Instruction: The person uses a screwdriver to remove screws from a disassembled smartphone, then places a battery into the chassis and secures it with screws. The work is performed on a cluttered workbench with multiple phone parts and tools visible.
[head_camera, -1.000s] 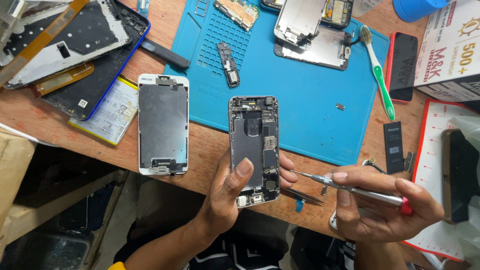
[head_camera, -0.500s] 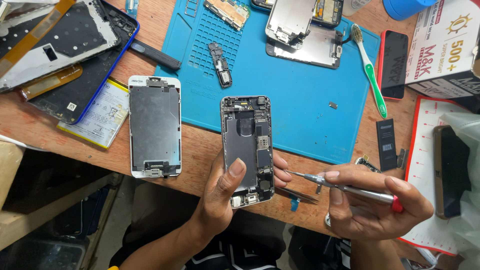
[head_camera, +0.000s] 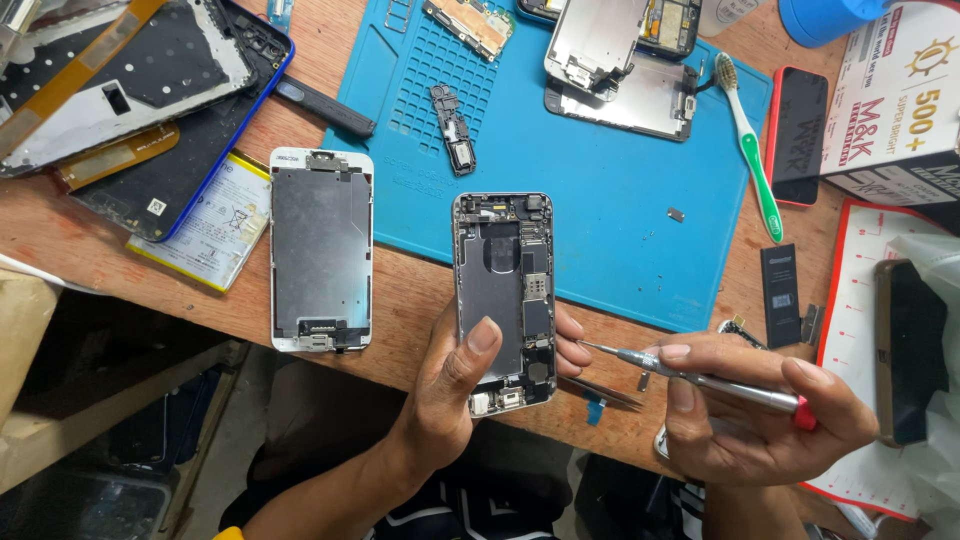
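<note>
Over the worktop (head_camera: 400, 310), the left hand (head_camera: 455, 385) grasps an opened phone (head_camera: 503, 300); the right hand (head_camera: 760, 420) clenches a screwdriver (head_camera: 700, 378) beside it.

We note opened grey metal phone body (head_camera: 505, 300): dull brushed frame, glossy dark chips inside. Slim silver metal screwdriver (head_camera: 700, 378), satin shaft, red plastic end cap. Blue rubbery work mat (head_camera: 600, 200), matt, grid-embossed. Bare brown wooden bench (head_camera: 400, 300), worn, matt. White-framed screen panel (head_camera: 321, 250) shows dull grey metal backplate. Green-and-white plastic toothbrush (head_camera: 750, 150), glossy.
</note>
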